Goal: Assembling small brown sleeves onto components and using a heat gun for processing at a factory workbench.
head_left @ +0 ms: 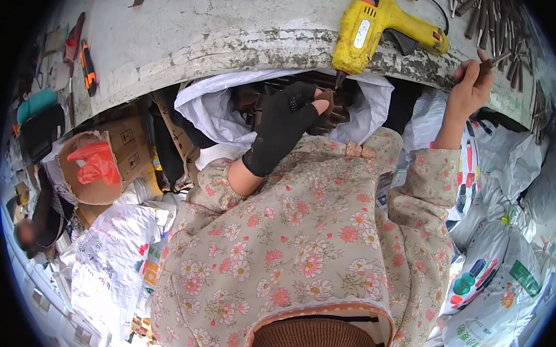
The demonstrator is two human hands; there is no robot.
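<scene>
My left hand (286,121), in a black fingerless glove, is closed on a small brown piece (326,103), just below the nozzle of a yellow glue gun (358,40). The gun lies at the table edge with its nozzle pointing down. Under that hand, an open white sack (216,105) contains many similar brown pieces (250,104). My bare right hand (470,86) is raised at the right edge of the table, pinching a thin brown-handled piece with a pale metal tip (495,61). It is beside a pile of similar brown-handled rods (492,25).
The worn grey table (204,27) curves across the top. An orange-and-black utility knife (87,69) lies at its left. A cardboard box (127,145) with a red plastic bag (95,163) stands left of me. Stuffed white bags (490,282) crowd the right side; another white sack (110,253) lies lower left.
</scene>
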